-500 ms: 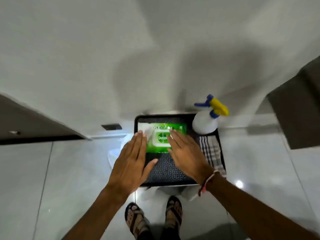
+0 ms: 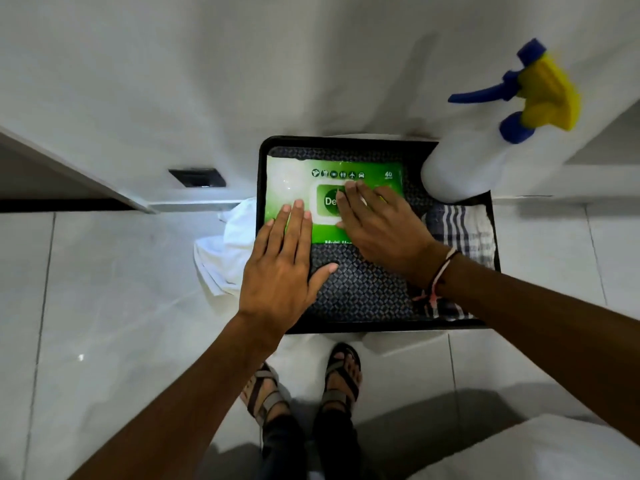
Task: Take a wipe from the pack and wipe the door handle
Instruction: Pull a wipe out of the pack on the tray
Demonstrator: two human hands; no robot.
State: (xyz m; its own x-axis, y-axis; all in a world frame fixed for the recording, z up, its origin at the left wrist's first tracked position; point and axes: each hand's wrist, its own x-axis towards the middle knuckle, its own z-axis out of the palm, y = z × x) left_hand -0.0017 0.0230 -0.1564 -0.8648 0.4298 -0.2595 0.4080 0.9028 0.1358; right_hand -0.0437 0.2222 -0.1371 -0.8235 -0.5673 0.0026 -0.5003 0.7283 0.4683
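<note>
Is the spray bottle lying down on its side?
No, the spray bottle stands upright in the far right corner of the black tray, its blue and yellow trigger head on top.

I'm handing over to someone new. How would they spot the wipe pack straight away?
Find the black tray by the white wall. The wipe pack lies flat in its far left part, under both hands' fingers. It is the only glossy green thing; the spray bottle is white and the folded cloth striped.
</note>
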